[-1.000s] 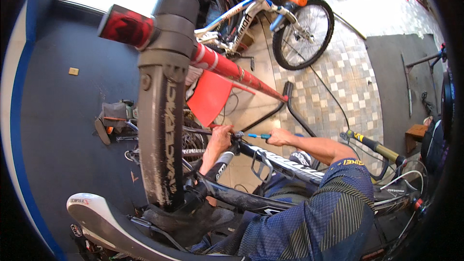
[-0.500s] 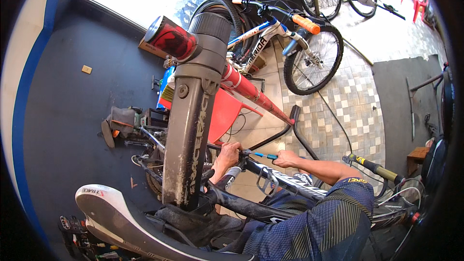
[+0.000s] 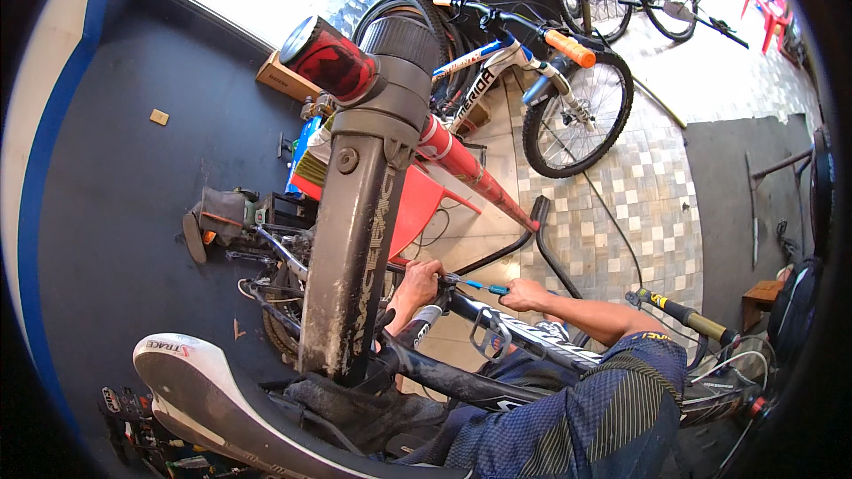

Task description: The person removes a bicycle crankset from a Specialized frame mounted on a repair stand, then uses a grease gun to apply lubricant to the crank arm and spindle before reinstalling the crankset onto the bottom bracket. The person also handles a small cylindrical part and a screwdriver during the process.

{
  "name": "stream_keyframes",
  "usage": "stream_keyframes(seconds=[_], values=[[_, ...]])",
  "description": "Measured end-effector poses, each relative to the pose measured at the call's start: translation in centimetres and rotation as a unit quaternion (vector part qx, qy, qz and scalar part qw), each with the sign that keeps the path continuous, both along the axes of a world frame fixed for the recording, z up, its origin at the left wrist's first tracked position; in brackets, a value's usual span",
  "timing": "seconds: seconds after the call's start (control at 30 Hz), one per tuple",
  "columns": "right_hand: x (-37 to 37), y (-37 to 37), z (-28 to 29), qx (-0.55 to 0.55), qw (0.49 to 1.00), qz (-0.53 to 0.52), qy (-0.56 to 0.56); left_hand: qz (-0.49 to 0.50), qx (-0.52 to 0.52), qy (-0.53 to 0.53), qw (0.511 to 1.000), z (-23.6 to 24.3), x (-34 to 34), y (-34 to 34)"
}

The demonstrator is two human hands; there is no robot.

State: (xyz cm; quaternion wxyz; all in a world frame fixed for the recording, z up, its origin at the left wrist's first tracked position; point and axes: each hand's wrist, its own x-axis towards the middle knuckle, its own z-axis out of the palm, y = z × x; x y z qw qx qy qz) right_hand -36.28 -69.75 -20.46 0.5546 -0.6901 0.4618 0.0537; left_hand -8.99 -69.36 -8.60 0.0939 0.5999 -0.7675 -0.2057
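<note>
A black and white bicycle frame (image 3: 555,342) lies across the lower middle, held at the repair stand's clamp post. My right hand (image 3: 525,294) is wrapped round the teal handle of a screwdriver (image 3: 484,286). Its blue shaft points left, with the tip at a small metal part on the frame beside my left hand. My left hand (image 3: 421,284) is closed at that same spot; its fingers hide what they grip. Just below both hands, a bottle cage (image 3: 490,334) sits on the frame. The white and black saddle (image 3: 191,377) is at lower left.
The thick grey repair stand post (image 3: 351,239) rises close on the left, with a red stand tube (image 3: 479,179) running behind it. A red chair (image 3: 417,210) stands beyond. Another bicycle (image 3: 577,115) is parked behind, and a black cable (image 3: 612,213) crosses the tiled floor.
The view has shifted slightly, so the stand post appears a little further right. Both hands and the screwdriver stay at nearly the same place on the frame.
</note>
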Motion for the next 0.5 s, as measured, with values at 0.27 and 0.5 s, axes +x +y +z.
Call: stream_keyframes(seconds=[0.27, 0.5], values=[[0.0, 0.0, 0.5, 0.010, 1.000, 0.004, 0.017, 0.015, -0.006, -0.008, 1.000, -1.4, 0.8, 0.1], [-0.2, 0.0, 1.0, 0.022, 0.999, 0.005, 0.023, 0.001, -0.004, -0.030, 1.000, -1.8, 1.1, 0.3]])
